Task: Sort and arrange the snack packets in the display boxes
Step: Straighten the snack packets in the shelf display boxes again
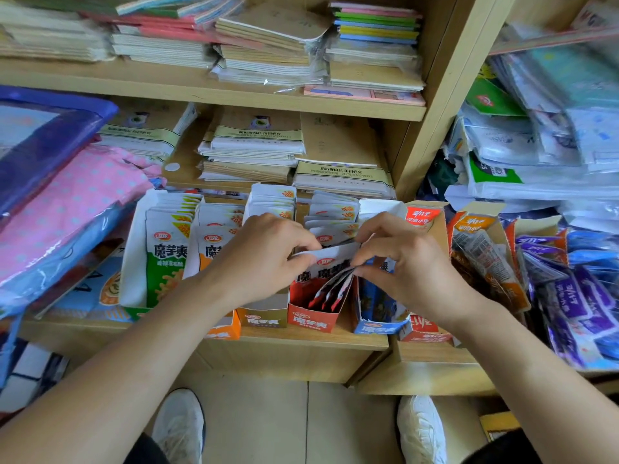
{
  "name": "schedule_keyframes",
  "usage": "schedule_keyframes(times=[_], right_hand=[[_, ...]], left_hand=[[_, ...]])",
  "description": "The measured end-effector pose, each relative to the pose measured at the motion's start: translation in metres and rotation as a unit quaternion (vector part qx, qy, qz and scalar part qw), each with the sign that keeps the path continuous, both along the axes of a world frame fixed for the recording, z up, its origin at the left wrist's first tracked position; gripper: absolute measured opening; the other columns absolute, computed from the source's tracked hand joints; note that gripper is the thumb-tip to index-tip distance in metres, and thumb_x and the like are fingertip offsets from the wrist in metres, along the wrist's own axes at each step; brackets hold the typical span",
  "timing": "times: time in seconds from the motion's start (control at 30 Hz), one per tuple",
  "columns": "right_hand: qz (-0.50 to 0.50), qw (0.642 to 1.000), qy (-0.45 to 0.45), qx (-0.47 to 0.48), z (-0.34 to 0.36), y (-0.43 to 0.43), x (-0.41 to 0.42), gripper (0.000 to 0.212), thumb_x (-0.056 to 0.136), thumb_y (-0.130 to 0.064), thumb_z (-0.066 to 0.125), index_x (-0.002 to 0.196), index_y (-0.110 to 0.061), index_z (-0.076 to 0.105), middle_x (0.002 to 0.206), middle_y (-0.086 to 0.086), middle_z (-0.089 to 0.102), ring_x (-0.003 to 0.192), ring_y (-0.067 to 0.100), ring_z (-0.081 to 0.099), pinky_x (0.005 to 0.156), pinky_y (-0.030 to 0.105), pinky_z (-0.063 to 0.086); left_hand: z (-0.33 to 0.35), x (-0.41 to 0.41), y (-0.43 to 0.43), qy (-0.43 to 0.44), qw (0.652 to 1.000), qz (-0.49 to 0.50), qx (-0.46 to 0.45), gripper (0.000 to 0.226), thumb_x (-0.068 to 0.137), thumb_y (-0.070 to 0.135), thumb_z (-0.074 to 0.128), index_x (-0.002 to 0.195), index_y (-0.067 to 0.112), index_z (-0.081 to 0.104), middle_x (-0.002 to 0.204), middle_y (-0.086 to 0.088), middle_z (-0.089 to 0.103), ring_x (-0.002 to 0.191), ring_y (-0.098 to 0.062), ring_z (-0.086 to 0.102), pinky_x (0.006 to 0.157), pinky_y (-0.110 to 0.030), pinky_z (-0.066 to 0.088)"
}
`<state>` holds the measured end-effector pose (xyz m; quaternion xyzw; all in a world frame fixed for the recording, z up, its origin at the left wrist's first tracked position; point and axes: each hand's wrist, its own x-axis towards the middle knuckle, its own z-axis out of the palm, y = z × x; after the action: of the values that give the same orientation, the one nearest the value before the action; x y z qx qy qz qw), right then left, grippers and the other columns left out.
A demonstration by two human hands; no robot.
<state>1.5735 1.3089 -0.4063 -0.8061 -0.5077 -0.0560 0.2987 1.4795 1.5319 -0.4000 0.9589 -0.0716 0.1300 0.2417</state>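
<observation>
- Two top corners of the snack packet [330,254] are pinched at frame centre, by left grip [264,259] and right grip [405,262].
- Its long axis is kept upright, lower end inside the red display box [313,318].

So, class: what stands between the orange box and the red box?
A brown box, in the head view; the left hand, pinching a packet, reaches over it.
</observation>
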Motion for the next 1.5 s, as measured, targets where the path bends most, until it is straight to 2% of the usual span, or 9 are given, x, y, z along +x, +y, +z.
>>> schedule_keyframes(times=[0.13,0.27,0.47,0.73,0.83,0.97,1.13,1.33,1.5], right_hand=[[-0.024,0.998,-0.041,0.042,0.008,0.0,-0.008,0.006,0.086,-0.021,0.076,0.084,-0.015,0.076,0.11,-0.003,0.061,0.081,0.003,0.059,0.069,0.021,0.049],[-0.048,0.993,-0.064,0.092,0.016,0.0,-0.022,0.006,0.087,-0.018,0.078,0.083,-0.014,0.075,0.085,-0.011,0.064,0.077,-0.01,0.051,0.072,0.009,0.039],[-0.04,0.999,-0.01,0.032,-0.001,0.012,-0.032,0.006,0.085,-0.016,0.077,0.079,-0.016,0.074,0.072,-0.009,0.067,0.067,0.006,0.055,0.059,0.02,0.043],[0.041,0.972,0.232,0.02,0.005,0.0,-0.032,0.033,0.081,-0.043,0.078,0.101,-0.016,0.076,0.09,-0.007,0.072,0.082,0.013,0.068,0.07,0.025,0.055],[-0.092,0.969,0.185,0.137,-0.001,0.0,-0.018,0.011,0.087,-0.028,0.076,0.096,-0.021,0.073,0.092,-0.007,0.071,0.075,0.011,0.069,0.065,0.026,0.053],[-0.101,0.986,0.096,0.096,-0.006,0.004,-0.002,0.031,0.085,-0.015,0.079,0.114,-0.021,0.07,0.112,-0.004,0.061,0.081,0.007,0.065,0.067,0.019,0.053],[-0.012,0.998,0.02,0.061,-0.009,0.009,-0.003,0.024,0.083,-0.012,0.08,0.107,-0.013,0.076,0.103,-0.004,0.064,0.083,0.0,0.057,0.073,0.013,0.046],[-0.026,0.999,-0.016,0.042,-0.007,0.009,0.003,0.008,0.083,-0.012,0.08,0.09,-0.016,0.078,0.082,-0.015,0.05,0.071,0.0,0.051,0.063,0.017,0.044],[-0.116,0.98,0.109,0.121,0.005,-0.003,0.006,0.006,0.09,-0.012,0.073,0.085,-0.016,0.074,0.051,-0.007,0.057,0.045,0.013,0.05,0.05,0.024,0.04]], left_hand=[[0.0,0.002,0.003,-0.055,0.998,0.007,-0.002,0.012,0.092,0.018,0.07,0.088,0.024,0.08,0.071,0.012,0.067,0.067,-0.007,0.061,0.062,-0.03,0.049],[0.002,0.004,0.005,-0.08,0.995,0.012,-0.052,0.013,0.09,0.026,0.074,0.1,0.021,0.081,0.087,0.009,0.076,0.075,-0.009,0.068,0.067,-0.029,0.053],[-0.001,0.011,0.013,-0.032,0.991,0.028,-0.123,0.013,0.091,0.018,0.073,0.101,0.022,0.08,0.087,0.019,0.072,0.076,-0.001,0.066,0.065,-0.021,0.046],[-0.004,0.011,0.018,-0.017,0.99,0.027,-0.136,0.014,0.091,0.021,0.073,0.102,0.025,0.08,0.09,0.012,0.076,0.075,-0.018,0.069,0.067,-0.045,0.053],[-0.005,0.008,0.019,-0.002,0.989,0.025,-0.147,0.015,0.089,0.023,0.075,0.102,0.028,0.079,0.084,0.006,0.077,0.073,-0.019,0.071,0.068,-0.047,0.056],[-0.006,0.001,0.016,0.032,0.985,0.022,-0.169,0.021,0.084,0.023,0.081,0.103,0.03,0.079,0.08,0.002,0.077,0.071,-0.014,0.073,0.071,-0.046,0.06],[-0.005,-0.004,0.017,0.051,0.975,0.03,-0.213,0.023,0.082,0.021,0.082,0.102,0.03,0.077,0.086,0.017,0.076,0.078,-0.006,0.074,0.079,-0.04,0.062],[-0.006,-0.004,0.021,0.017,0.975,0.075,-0.21,0.019,0.084,0.014,0.08,0.095,0.028,0.077,0.086,0.009,0.074,0.072,-0.008,0.072,0.071,-0.042,0.062],[-0.006,-0.004,0.028,-0.019,0.969,0.136,-0.203,0.012,0.085,0.017,0.079,0.089,0.028,0.075,0.077,0.01,0.071,0.06,-0.003,0.066,0.066,-0.042,0.061]])
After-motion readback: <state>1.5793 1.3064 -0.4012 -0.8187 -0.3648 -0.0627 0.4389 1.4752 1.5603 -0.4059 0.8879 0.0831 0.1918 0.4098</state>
